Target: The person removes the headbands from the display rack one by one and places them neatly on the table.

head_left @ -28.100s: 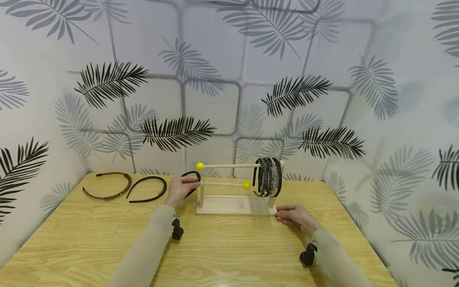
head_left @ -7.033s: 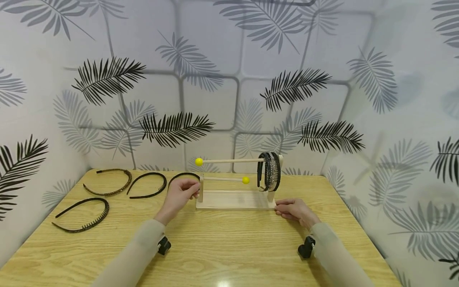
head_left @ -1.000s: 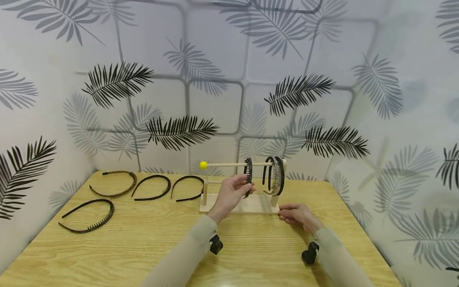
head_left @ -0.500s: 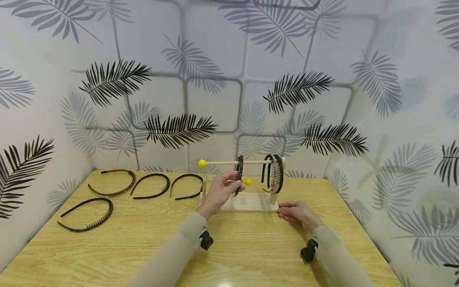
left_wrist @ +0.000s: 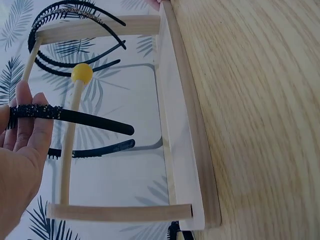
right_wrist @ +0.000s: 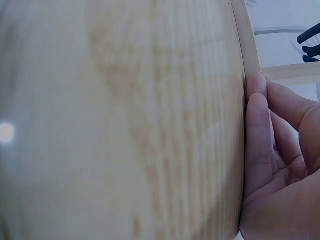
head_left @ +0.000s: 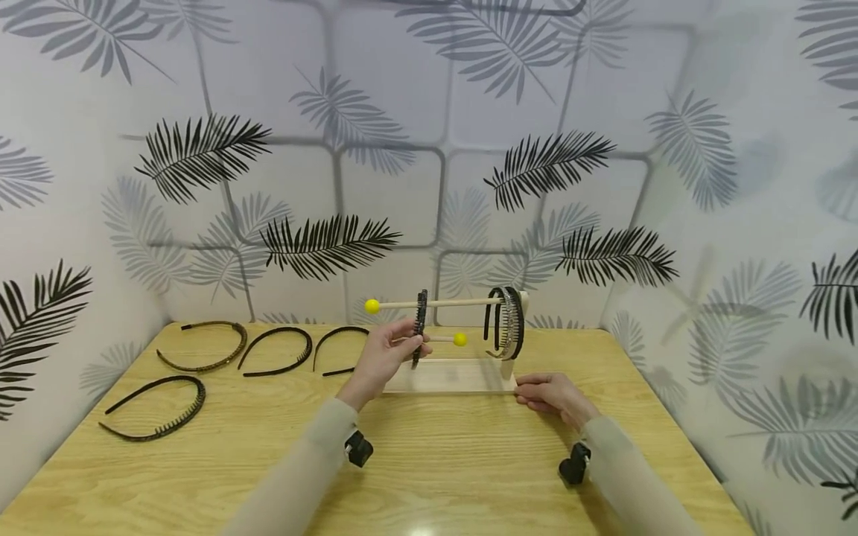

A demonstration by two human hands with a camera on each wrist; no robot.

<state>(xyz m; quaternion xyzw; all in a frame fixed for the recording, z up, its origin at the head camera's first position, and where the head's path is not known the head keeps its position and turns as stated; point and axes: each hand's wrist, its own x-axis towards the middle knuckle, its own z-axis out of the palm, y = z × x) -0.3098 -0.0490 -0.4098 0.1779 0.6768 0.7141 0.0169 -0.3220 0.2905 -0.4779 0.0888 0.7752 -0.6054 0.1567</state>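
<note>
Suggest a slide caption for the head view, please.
The left hand holds a dark headband at the upper bar of a wooden rack; the right hand holds its base.

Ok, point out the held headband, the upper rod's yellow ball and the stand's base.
Held headband [left_wrist: 74,116], left wrist view, on its plain arm.
Upper yellow ball [head_left: 372,306], head view, on its front.
Stand's base [head_left: 452,377], head view, on its bare top.

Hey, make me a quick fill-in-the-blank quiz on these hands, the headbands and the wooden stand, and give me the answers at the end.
1. The left hand holds one headband, while ____ more headbands lie on the table.
2. The wooden stand's base is touched by the person's ____ hand.
3. The ball on the end of the upper rod is colored ____.

Missing words: four; right; yellow.
</note>
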